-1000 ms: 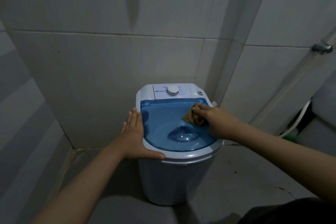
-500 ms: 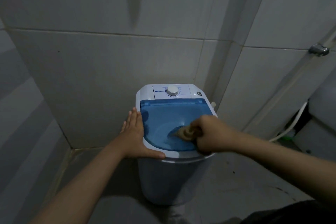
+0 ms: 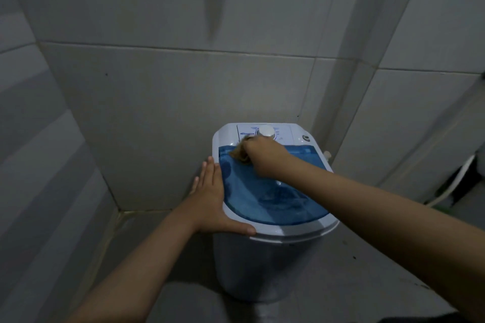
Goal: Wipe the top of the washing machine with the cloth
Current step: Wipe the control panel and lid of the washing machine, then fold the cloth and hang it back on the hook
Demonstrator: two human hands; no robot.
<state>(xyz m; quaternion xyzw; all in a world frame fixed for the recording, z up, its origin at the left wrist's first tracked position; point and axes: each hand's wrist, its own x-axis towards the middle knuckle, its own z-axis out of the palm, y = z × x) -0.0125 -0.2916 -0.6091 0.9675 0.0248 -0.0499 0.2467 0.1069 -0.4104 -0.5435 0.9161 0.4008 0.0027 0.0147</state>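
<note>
Right hand [image 3: 265, 156] fisted around the cloth [image 3: 239, 154], pressing at the lid's [image 3: 275, 199] back-left corner, centre frame, just below the dial [image 3: 267, 131]. Left hand [image 3: 210, 200] flat, fingers spread, bracing the washing machine [image 3: 262, 267]. Risk: knuckles knock the dial; small machine may shift under pressure.

Tight corner from where I sit: tiled wall [image 3: 183, 113] just behind and left of the washing machine [image 3: 262, 265], so no room to pass back there. My left hand [image 3: 210, 202] blocks the left rim, right hand [image 3: 265, 157] with cloth [image 3: 240, 156] covers the lid's back-left; dial [image 3: 267, 131] sticks up just behind it. Front lid [image 3: 275, 199] and floor to the right are open.
</note>
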